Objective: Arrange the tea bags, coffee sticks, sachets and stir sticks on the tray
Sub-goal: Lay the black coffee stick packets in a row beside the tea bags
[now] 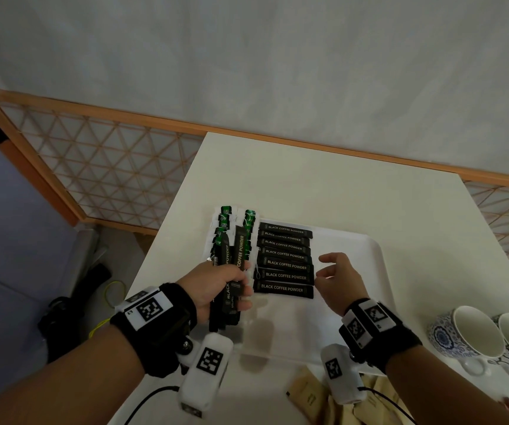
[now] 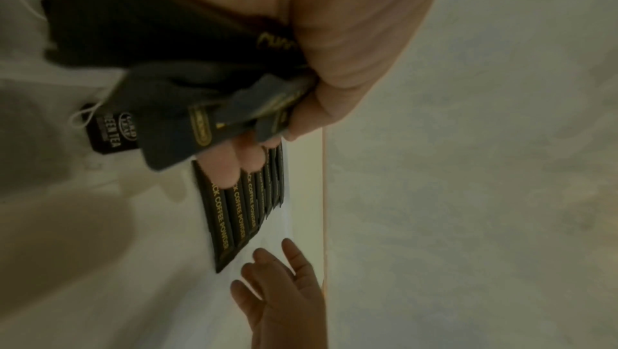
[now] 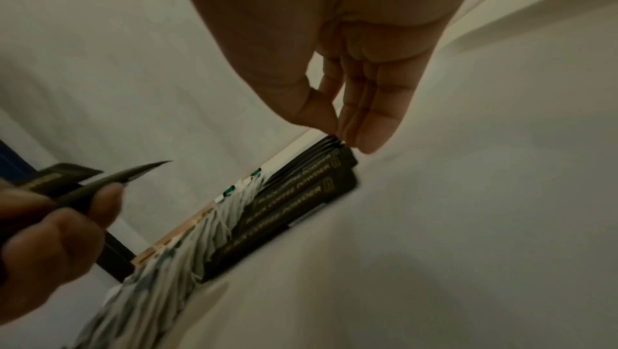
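A white tray (image 1: 366, 256) lies on the white table. On its left part several black coffee sticks (image 1: 284, 261) marked BLACK COFFEE POWDER lie in a neat column. Left of them sit green-tagged tea bags (image 1: 224, 219) in rows. My left hand (image 1: 216, 286) grips a bunch of black coffee sticks (image 1: 234, 271) upright over the tray's left edge; the left wrist view shows the bunch of sticks (image 2: 187, 69) in the curled fingers. My right hand (image 1: 336, 276) hovers with relaxed, straight fingers just right of the laid column and holds nothing; the right wrist view shows its fingertips (image 3: 368, 140) near the stick ends (image 3: 334, 164).
Two patterned cups (image 1: 474, 332) stand at the right of the table. Brown paper sachets (image 1: 311, 397) lie near the front edge. A wooden lattice screen (image 1: 109, 167) stands behind and left of the table; the floor at the left holds dark items and a yellow cord.
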